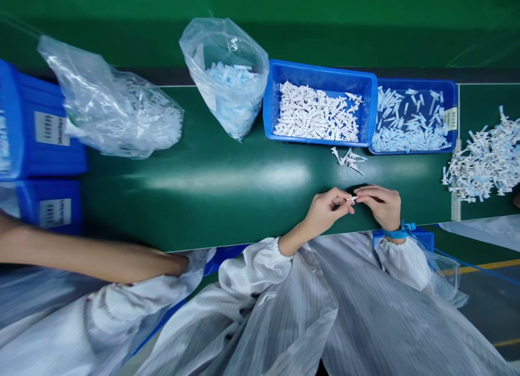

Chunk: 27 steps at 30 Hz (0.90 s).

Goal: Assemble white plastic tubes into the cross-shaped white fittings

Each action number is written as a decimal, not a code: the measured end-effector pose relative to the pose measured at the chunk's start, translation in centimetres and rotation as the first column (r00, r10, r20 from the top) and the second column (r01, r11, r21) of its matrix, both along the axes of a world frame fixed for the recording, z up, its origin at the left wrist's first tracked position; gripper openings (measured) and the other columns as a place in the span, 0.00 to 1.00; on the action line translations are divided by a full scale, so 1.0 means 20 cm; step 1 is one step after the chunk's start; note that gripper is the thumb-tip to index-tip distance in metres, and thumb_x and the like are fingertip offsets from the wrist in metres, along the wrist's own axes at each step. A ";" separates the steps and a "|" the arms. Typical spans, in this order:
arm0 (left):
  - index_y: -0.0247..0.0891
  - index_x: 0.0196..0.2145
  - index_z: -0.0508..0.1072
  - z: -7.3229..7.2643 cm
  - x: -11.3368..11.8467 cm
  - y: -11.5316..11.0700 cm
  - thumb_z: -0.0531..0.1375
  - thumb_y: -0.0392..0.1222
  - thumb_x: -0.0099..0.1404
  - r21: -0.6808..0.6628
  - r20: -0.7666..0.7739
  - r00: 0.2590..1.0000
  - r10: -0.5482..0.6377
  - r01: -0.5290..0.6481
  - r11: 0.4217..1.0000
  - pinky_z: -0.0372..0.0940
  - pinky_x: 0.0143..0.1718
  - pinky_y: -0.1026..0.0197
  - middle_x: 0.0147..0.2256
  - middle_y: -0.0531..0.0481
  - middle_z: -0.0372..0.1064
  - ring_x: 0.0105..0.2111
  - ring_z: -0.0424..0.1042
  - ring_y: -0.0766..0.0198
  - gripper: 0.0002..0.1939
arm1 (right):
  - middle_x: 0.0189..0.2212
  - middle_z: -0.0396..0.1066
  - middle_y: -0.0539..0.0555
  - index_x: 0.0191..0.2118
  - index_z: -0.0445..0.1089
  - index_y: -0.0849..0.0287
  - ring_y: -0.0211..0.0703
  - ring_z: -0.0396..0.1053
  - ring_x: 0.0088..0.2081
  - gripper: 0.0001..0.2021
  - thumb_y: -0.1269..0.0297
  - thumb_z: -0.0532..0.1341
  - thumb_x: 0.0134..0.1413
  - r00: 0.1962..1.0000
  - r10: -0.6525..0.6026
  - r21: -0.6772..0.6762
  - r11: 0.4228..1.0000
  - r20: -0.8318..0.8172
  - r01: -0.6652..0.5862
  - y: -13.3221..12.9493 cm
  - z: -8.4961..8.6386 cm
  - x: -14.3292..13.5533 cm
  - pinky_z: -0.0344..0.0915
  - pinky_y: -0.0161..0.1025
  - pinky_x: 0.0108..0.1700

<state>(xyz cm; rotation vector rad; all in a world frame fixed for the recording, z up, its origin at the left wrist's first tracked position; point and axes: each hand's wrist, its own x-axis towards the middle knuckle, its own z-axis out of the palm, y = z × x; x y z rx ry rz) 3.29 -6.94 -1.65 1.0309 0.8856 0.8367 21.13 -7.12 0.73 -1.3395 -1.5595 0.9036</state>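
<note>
In the head view my left hand [330, 209] pinches a small white plastic fitting [351, 198] between thumb and fingertips, just above the green table. My right hand [381, 201], with a blue band at its wrist, closes its fingertips on the fitting's other end. Whether a second piece is between the right fingertips is too small to tell. A few loose white fittings [349, 159] lie beyond my hands. Behind them stands a blue bin [320, 141] of white fittings. Touching it on the right is another blue bin [410, 151] with pale blue translucent tubular pieces.
A large pile of white-and-blue pieces [487, 159] lies at the right. An open clear bag [239, 102] of pale blue pieces and another bag [130, 116] stand left of the bins. Labelled blue bins [52, 128] sit far left, near another person's arm [93, 251].
</note>
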 end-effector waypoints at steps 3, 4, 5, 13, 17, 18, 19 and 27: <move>0.36 0.36 0.70 0.01 0.00 0.00 0.63 0.56 0.62 -0.033 0.011 1.000 0.004 -0.003 0.999 0.67 0.28 0.66 0.27 0.50 0.77 0.26 0.76 0.67 0.19 | 0.32 0.81 0.50 0.32 0.80 0.52 0.43 0.78 0.34 0.04 0.67 0.66 0.56 0.999 0.024 0.028 0.999 0.034 -0.025 0.01 0.00 0.03 0.75 0.40 0.40; 0.36 0.36 0.70 0.01 0.00 0.01 0.63 0.56 0.62 -0.046 0.017 1.000 0.006 -0.005 0.999 0.68 0.28 0.66 0.27 0.50 0.77 0.26 0.76 0.67 0.19 | 0.32 0.81 0.50 0.32 0.80 0.52 0.43 0.78 0.34 0.05 0.67 0.66 0.56 0.998 0.033 0.038 0.999 0.046 -0.034 0.02 0.00 0.03 0.75 0.40 0.40; 0.36 0.36 0.70 0.01 0.00 0.01 0.63 0.57 0.62 -0.059 0.025 1.000 0.009 -0.007 0.998 0.68 0.28 0.66 0.27 0.50 0.77 0.26 0.76 0.68 0.19 | 0.33 0.81 0.50 0.33 0.80 0.53 0.42 0.78 0.34 0.05 0.68 0.66 0.57 0.997 0.047 0.059 0.997 0.067 -0.050 0.02 0.00 0.04 0.75 0.41 0.40; 0.35 0.33 0.68 0.02 0.01 0.03 0.66 0.57 0.58 -0.165 0.080 0.995 0.054 -0.041 0.986 0.68 0.28 0.67 0.27 0.51 0.76 0.25 0.76 0.68 0.21 | 0.34 0.79 0.55 0.38 0.77 0.56 0.41 0.75 0.34 0.09 0.72 0.59 0.62 0.944 0.158 0.238 0.943 0.290 -0.231 0.04 -0.02 0.04 0.74 0.41 0.38; 0.35 0.33 0.68 0.04 0.00 0.04 0.67 0.58 0.57 -0.201 0.092 0.993 0.072 -0.052 0.978 0.69 0.28 0.67 0.28 0.51 0.76 0.27 0.77 0.67 0.22 | 0.32 0.78 0.54 0.37 0.76 0.56 0.40 0.74 0.33 0.10 0.75 0.57 0.61 0.943 0.107 0.266 0.944 0.315 -0.196 0.03 -0.02 0.01 0.74 0.39 0.35; 0.35 0.32 0.68 0.05 0.00 0.04 0.67 0.58 0.56 -0.210 0.097 0.992 0.077 -0.056 0.976 0.70 0.29 0.67 0.28 0.51 0.76 0.27 0.77 0.67 0.22 | 0.32 0.78 0.53 0.37 0.76 0.56 0.39 0.74 0.32 0.11 0.76 0.57 0.60 0.946 0.092 0.261 0.949 0.312 -0.178 0.02 -0.02 0.00 0.74 0.37 0.35; 0.35 0.32 0.68 0.05 0.00 0.04 0.68 0.58 0.56 -0.221 0.104 0.991 0.083 -0.059 0.974 0.70 0.29 0.66 0.27 0.51 0.76 0.27 0.77 0.67 0.23 | 0.32 0.78 0.53 0.37 0.76 0.56 0.38 0.74 0.30 0.12 0.77 0.57 0.60 0.949 0.076 0.254 0.954 0.307 -0.159 0.02 -0.01 -0.01 0.74 0.36 0.33; 0.35 0.31 0.68 0.07 0.00 0.06 0.70 0.57 0.53 -0.298 0.168 0.977 0.127 -0.072 0.952 0.72 0.30 0.64 0.24 0.51 0.76 0.26 0.77 0.66 0.23 | 0.30 0.78 0.51 0.37 0.78 0.56 0.35 0.73 0.25 0.10 0.75 0.59 0.60 0.949 -0.049 0.227 0.973 0.312 -0.025 0.00 0.01 -0.09 0.74 0.33 0.31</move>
